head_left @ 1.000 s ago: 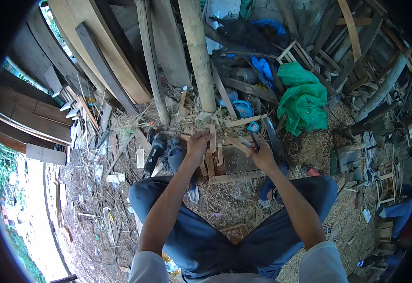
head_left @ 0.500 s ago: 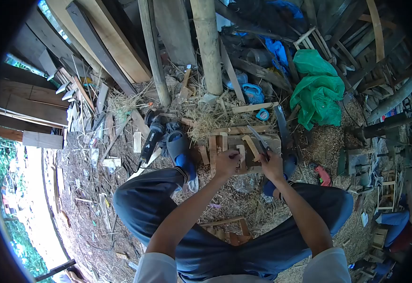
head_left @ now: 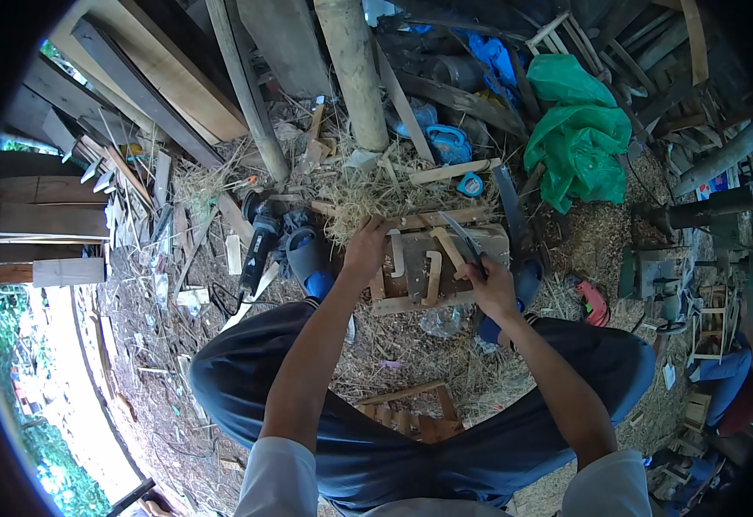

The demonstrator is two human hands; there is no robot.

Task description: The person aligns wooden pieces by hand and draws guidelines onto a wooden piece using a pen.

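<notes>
My right hand (head_left: 490, 286) is closed round the dark handle of a knife (head_left: 460, 233), its thin blade pointing away from me. Just left of the blade is a narrow wooden piece (head_left: 448, 250), close to my fingers; whether they touch it I cannot tell. My left hand (head_left: 366, 252) is at the far left corner of a wooden board (head_left: 490, 241), fingers bent in near the end of a wooden strip (head_left: 437, 219). What those fingers hold is hidden. Two small hooked wooden pieces, one on the left (head_left: 397, 252) and one nearer me (head_left: 432, 277), lie on the board.
An angle grinder (head_left: 260, 246) lies left of my sandalled foot (head_left: 309, 254). Beyond the board are a blue tape measure (head_left: 470, 183), a saw blade (head_left: 514, 215) and a bamboo post (head_left: 352, 77). A green plastic sheet (head_left: 579, 138) and a red tool (head_left: 593, 303) are to the right.
My left hand has moved away from the hooked piece, left and forward to the board's far left corner. My right hand still holds the knife; the view has shifted slightly.
</notes>
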